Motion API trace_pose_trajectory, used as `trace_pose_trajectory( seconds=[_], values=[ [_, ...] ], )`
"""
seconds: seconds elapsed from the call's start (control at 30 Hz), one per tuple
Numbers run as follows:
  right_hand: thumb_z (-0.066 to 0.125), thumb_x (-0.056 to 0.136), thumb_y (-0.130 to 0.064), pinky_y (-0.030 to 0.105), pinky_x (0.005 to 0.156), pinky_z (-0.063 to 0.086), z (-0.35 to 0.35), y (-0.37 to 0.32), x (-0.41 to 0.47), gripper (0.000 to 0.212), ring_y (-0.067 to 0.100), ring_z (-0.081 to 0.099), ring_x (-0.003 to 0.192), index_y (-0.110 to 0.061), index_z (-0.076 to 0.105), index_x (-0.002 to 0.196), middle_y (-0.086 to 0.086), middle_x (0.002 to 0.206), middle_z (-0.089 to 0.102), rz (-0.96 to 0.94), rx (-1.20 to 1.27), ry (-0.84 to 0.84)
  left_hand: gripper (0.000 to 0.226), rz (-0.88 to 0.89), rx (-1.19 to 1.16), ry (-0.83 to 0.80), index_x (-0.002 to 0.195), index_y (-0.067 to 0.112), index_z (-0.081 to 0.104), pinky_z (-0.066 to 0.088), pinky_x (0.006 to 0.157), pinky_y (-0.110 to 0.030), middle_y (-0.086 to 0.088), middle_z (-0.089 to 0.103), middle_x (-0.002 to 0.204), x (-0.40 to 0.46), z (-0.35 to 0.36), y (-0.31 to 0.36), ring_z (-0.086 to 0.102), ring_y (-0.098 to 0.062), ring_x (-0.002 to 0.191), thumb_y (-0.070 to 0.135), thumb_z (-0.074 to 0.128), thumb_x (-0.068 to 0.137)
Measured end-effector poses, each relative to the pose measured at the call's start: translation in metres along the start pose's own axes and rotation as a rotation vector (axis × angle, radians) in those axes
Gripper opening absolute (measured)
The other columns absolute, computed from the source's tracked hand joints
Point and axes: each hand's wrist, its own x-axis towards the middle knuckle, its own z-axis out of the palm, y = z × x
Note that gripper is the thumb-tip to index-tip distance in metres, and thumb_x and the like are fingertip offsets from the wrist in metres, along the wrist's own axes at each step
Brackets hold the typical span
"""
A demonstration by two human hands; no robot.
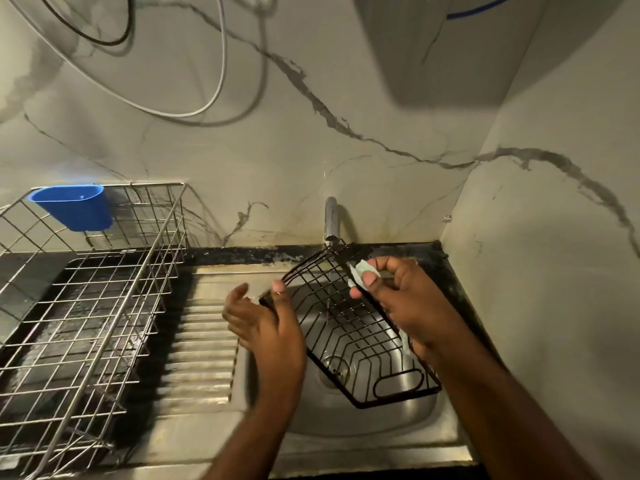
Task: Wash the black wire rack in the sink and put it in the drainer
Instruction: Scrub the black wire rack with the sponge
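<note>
The black wire rack [349,327] is held tilted over the steel sink [346,420], its far end under the tap [331,218]. My left hand [263,320] holds the rack's left edge, thumb against the wire and fingers spread. My right hand [401,299] grips the rack's right edge together with a pale cloth or sponge [362,271] pinched against the wire. A thin stream of water seems to fall through the rack. The silver wire drainer [90,306] stands on the counter to the left.
A blue plastic cup [74,206] hangs on the drainer's back rim. A ribbed steel draining board [201,344] lies between drainer and sink. The marble-patterned wall stands close behind and to the right. Cables loop on the wall above.
</note>
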Motion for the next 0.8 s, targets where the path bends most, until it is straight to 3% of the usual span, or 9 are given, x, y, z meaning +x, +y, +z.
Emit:
trace_pose_trajectory(
  seconds=[0.1,0.17,0.23,0.33,0.4,0.5,0.57,0.63,0.8],
  values=[
    [0.060,0.099,-0.019,0.029,0.086,0.056,0.009,0.012,0.001,0.016,0.004,0.073,0.088,-0.021,0.063,0.114,-0.002,0.096,0.076,-0.058,-0.104,0.026,0.041,0.124,-0.069,-0.240,0.113,0.024,0.046,0.047,0.103,-0.045,0.002,0.058,0.119,-0.028,0.009,-0.002,0.058,-0.018,0.116,0.062,0.045,0.097],
    [0.059,0.099,-0.022,0.026,0.080,0.057,0.014,0.017,-0.002,0.015,0.002,0.071,0.088,-0.024,0.062,0.113,-0.004,0.099,0.074,-0.079,-0.205,0.022,0.056,-0.050,-0.260,-0.481,0.114,0.020,0.055,0.057,0.089,-0.034,0.002,0.069,0.112,-0.032,0.017,0.007,0.069,-0.011,0.104,0.070,0.042,0.092],
    [0.059,0.098,-0.026,0.031,0.076,0.061,0.017,0.022,-0.005,0.012,0.005,0.071,0.090,-0.029,0.061,0.110,-0.005,0.101,0.072,-0.095,-0.252,-0.004,0.056,-0.153,-0.326,-0.563,0.115,0.017,0.061,0.061,0.079,-0.032,-0.003,0.074,0.110,-0.028,0.021,0.013,0.073,-0.014,0.101,0.065,0.042,0.094],
    [0.060,0.098,-0.025,0.036,0.071,0.063,0.017,0.025,-0.008,0.009,0.007,0.072,0.087,-0.031,0.060,0.105,-0.006,0.098,0.072,-0.109,-0.328,-0.033,0.040,-0.252,-0.358,-0.519,0.108,0.012,0.067,0.061,0.066,-0.032,-0.012,0.076,0.098,-0.018,0.022,0.017,0.074,-0.020,0.086,0.045,0.046,0.103],
    [0.062,0.097,-0.026,0.032,0.074,0.062,0.015,0.026,-0.010,0.011,0.001,0.071,0.083,-0.033,0.061,0.106,-0.010,0.095,0.073,-0.154,-0.432,-0.029,0.036,-0.286,-0.346,-0.490,0.105,0.011,0.070,0.063,0.070,-0.039,-0.008,0.077,0.089,-0.017,0.022,0.015,0.074,-0.022,0.084,0.040,0.047,0.106],
    [0.060,0.096,-0.033,0.009,0.066,0.051,0.007,0.024,-0.015,0.016,-0.010,0.062,0.078,-0.041,0.061,0.110,-0.024,0.098,0.065,-0.283,-0.696,0.075,0.036,-0.333,-0.303,-0.421,0.107,0.010,0.069,0.059,0.073,-0.040,0.005,0.074,0.073,-0.015,0.020,0.013,0.074,-0.013,0.079,0.037,0.045,0.107],
    [0.059,0.096,-0.032,0.002,0.060,0.044,-0.006,0.017,-0.014,0.024,-0.012,0.057,0.076,-0.035,0.063,0.120,-0.023,0.100,0.061,-0.351,-0.755,0.198,0.038,-0.383,-0.347,-0.389,0.111,0.007,0.066,0.058,0.074,-0.041,-0.003,0.079,0.089,-0.013,0.016,0.011,0.076,-0.022,0.092,0.037,0.043,0.108],
    [0.062,0.096,-0.028,-0.004,0.069,0.041,-0.021,0.011,-0.008,0.023,-0.007,0.060,0.086,-0.028,0.069,0.118,-0.018,0.104,0.066,-0.408,-0.688,0.281,0.041,-0.405,-0.386,-0.391,0.114,0.005,0.062,0.060,0.074,-0.043,-0.012,0.079,0.098,-0.013,0.013,0.011,0.076,-0.031,0.097,0.039,0.040,0.108],
    [0.065,0.095,-0.024,0.019,0.091,0.053,-0.022,0.013,0.010,0.022,-0.002,0.064,0.102,-0.025,0.073,0.115,-0.012,0.114,0.071,-0.483,-0.626,0.220,0.043,-0.329,-0.385,-0.443,0.112,0.003,0.061,0.059,0.085,-0.051,-0.012,0.079,0.099,-0.022,0.018,0.017,0.077,-0.029,0.093,0.041,0.041,0.107]
  ],
)
